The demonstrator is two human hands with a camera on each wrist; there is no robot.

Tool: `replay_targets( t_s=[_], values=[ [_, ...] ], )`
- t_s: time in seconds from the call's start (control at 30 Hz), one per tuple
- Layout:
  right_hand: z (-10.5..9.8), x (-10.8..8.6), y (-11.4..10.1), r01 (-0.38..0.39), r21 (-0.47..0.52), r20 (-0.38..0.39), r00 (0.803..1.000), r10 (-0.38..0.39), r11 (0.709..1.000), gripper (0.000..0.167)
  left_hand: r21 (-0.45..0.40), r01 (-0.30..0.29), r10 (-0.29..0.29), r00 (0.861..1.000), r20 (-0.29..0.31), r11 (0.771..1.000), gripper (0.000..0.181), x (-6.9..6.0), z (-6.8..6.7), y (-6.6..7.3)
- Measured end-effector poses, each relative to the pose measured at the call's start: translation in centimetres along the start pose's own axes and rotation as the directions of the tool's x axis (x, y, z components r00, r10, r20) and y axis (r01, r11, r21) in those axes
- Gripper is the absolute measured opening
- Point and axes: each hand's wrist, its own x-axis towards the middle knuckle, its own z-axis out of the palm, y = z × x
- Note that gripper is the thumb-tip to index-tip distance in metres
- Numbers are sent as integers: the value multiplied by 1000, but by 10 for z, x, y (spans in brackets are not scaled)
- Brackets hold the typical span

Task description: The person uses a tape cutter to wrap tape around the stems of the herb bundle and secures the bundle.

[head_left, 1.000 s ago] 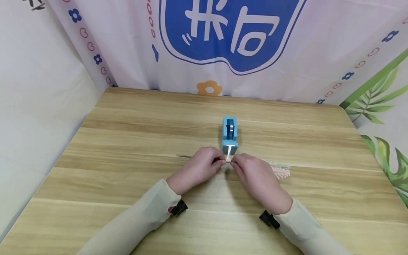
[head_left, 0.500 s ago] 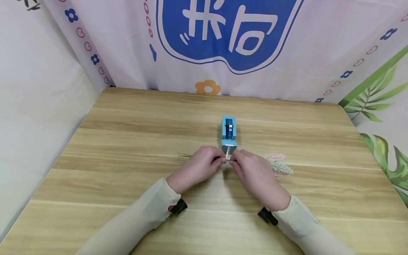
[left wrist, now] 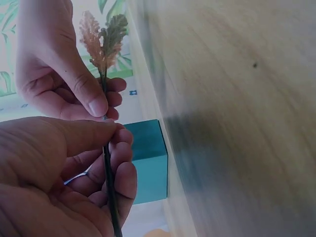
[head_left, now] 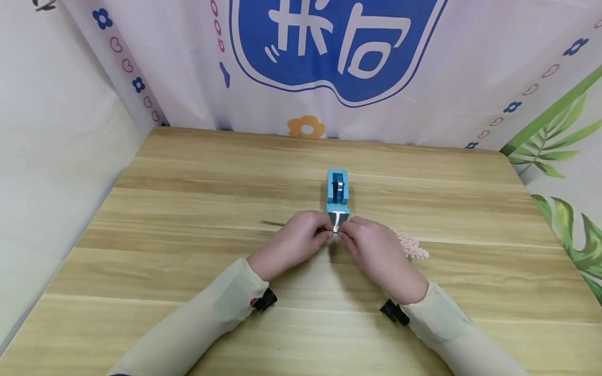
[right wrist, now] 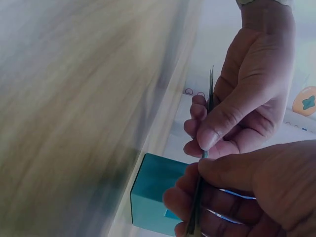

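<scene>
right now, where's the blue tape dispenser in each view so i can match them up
Head: tape dispenser, just right of centre, beyond the left hand and right hand.
Left wrist: tape dispenser, just below centre.
Right wrist: tape dispenser, low, left of centre.
Shared landmark: thin stems, gripped by both hands.

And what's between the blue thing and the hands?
In the head view, a shiny tape strip stretches from the blue dispenser toward the left hand and right hand.

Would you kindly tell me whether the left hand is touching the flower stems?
Touching: the left wrist view plainly shows the left hand pinching the flower stems.
</scene>
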Motion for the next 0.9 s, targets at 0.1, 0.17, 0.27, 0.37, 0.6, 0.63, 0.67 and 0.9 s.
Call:
replay_targets(
  t_s=[0.1,0.17,0.27,0.37,0.6,0.63,0.67,0.9],
  values=[
    [-1,1,0,-6,5,3,1000,6,1000,8,-4,21,-21,1000,9,1000,12,1,0,0],
    [-1,1,1,-7,7,0,1000,7,1000,8,2,31,-31,999,16,1000,14,1,0,-1],
    [0,2,2,-7,18,-13,1000,7,1000,7,5,37,-37,999,26,999,17,2,-1,-1],
    [1,1,3,-3,24,-29,1000,3,1000,4,-6,23,-23,1000,15,1000,15,4,-2,-2],
    [3,3,3,-31,25,-5,1000,31,999,5,-28,29,-29,1000,-1,999,11,5,-2,-1],
    [2,3,3,-37,26,5,999,37,999,7,-27,31,-31,1000,0,999,11,5,-2,-1],
    [2,3,3,-40,27,12,999,40,999,9,-28,35,-35,999,1,999,11,5,-2,-1],
    [1,2,5,-25,25,-23,999,25,999,11,-21,23,-23,1000,13,999,12,7,-1,-1]
  ],
)
